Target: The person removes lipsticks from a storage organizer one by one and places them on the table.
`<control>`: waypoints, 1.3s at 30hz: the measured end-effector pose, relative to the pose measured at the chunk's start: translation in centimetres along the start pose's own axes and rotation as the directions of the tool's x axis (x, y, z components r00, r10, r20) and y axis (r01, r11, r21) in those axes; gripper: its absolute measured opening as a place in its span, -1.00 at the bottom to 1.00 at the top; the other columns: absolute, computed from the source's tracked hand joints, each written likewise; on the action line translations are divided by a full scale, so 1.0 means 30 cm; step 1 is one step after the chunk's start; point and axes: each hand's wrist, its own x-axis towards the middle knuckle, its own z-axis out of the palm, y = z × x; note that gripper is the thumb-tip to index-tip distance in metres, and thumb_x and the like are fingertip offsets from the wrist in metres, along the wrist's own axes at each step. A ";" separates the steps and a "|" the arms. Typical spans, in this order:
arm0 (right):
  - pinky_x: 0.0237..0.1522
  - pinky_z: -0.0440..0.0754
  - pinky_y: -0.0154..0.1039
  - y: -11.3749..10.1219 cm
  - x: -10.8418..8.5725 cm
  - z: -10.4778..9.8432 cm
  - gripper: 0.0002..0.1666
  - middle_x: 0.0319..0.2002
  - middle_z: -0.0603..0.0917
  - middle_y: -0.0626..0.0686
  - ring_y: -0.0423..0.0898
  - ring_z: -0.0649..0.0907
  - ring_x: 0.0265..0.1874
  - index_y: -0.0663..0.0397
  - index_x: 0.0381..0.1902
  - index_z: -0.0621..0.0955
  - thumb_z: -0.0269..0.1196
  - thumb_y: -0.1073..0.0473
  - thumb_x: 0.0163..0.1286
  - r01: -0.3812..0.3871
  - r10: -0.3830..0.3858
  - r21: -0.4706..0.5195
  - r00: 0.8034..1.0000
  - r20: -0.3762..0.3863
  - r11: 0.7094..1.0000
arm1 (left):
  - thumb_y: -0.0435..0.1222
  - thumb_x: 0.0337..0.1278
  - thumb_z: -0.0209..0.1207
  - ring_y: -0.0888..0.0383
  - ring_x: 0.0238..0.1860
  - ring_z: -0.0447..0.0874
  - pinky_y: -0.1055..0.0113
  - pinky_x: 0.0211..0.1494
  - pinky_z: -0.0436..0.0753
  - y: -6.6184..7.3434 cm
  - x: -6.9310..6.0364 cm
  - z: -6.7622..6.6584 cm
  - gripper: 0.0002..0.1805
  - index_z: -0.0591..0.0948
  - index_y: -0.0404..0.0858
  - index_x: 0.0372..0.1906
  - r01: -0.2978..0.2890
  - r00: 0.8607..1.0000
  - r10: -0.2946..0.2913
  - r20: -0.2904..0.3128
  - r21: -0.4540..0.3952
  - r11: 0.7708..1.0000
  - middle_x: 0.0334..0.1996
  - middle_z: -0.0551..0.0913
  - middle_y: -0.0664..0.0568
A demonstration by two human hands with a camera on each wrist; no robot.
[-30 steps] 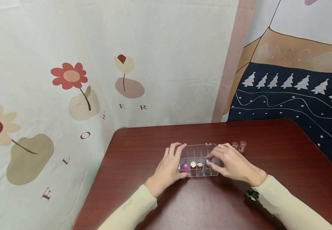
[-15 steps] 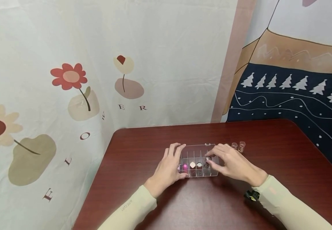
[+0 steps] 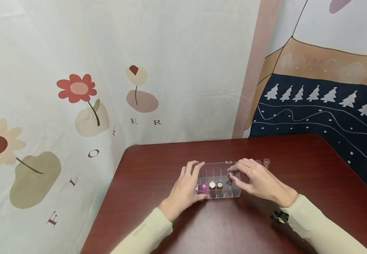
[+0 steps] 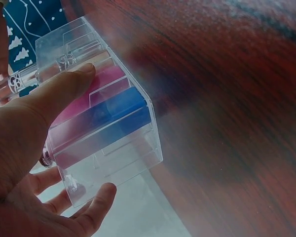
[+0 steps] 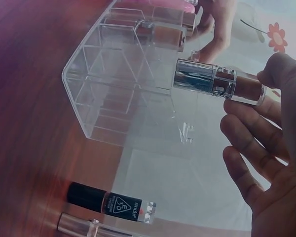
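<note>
My left hand (image 3: 183,192) grips the left end of a clear plastic lipstick organizer (image 4: 133,153), thumb on its near side and fingers round the far side. My right hand (image 3: 259,181) pinches the upper end of a clear-cased lipstick (image 5: 219,81) with a brown end and silvery lower part. In the right wrist view this lipstick is out beyond the organizer's open top, apart from its dividers. Standing in the compartments are a pink lipstick (image 3: 204,187), a cream-topped one (image 3: 212,185) and a round-topped dark one (image 3: 220,185). The left wrist view shows a blue-based tube (image 4: 113,113) too.
Two more lipsticks stand behind my right hand: a black one (image 5: 111,202) with a printed label, and a clear-cased one (image 5: 91,228) partly cut off. Everything rests on a dark red-brown table (image 3: 158,162). Printed cloths (image 3: 196,70) hang behind it.
The lipstick in my right hand has risen from its compartment, so more of its length shows. My left hand keeps its grip on the organizer. The head view has shifted slightly.
</note>
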 end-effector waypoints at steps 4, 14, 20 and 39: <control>0.04 0.84 -0.05 0.000 -0.001 -0.009 -0.54 -0.04 0.88 -0.12 -0.16 0.77 -0.06 -0.04 0.13 0.87 0.70 0.26 0.27 -0.001 0.001 -0.010 1.000 -0.011 1.000 | -0.04 -0.16 0.92 -0.18 0.46 0.58 0.11 0.05 0.97 0.000 -0.001 0.001 0.40 0.33 -0.11 0.81 0.005 1.000 -0.005 0.001 -0.004 1.000 0.67 0.38 -0.14; -0.03 0.59 -0.42 0.013 0.002 -0.027 -0.54 -0.08 0.82 -0.14 -0.23 0.63 -0.16 -0.03 0.14 0.86 0.63 0.32 0.30 0.062 -0.062 0.003 0.995 -0.081 0.998 | 0.00 -0.19 0.92 -0.16 0.45 0.59 0.10 0.09 0.97 -0.001 0.000 0.006 0.42 0.33 -0.11 0.80 0.001 1.000 -0.001 -0.009 0.005 1.000 0.66 0.39 -0.11; -0.05 0.63 -0.40 0.020 0.003 -0.041 -0.54 -0.04 0.86 -0.12 -0.19 0.67 -0.14 -0.03 0.14 0.85 0.64 0.31 0.30 0.065 -0.066 -0.005 0.994 -0.090 0.998 | 0.01 -0.19 0.92 -0.16 0.46 0.58 0.10 0.08 0.97 0.000 0.001 0.008 0.42 0.34 -0.11 0.80 0.007 1.000 -0.007 -0.008 0.009 1.000 0.67 0.39 -0.12; -0.11 0.67 -0.41 0.063 -0.012 -0.107 -0.50 -0.03 0.85 -0.10 -0.20 0.67 -0.11 -0.03 0.17 0.85 0.63 0.34 0.27 0.007 -0.008 -0.007 0.996 -0.088 1.000 | -0.07 -0.20 0.93 -0.18 0.44 0.60 0.08 0.13 0.97 0.000 0.005 0.006 0.42 0.33 -0.14 0.80 -0.007 1.000 0.007 -0.009 -0.003 1.000 0.67 0.39 -0.16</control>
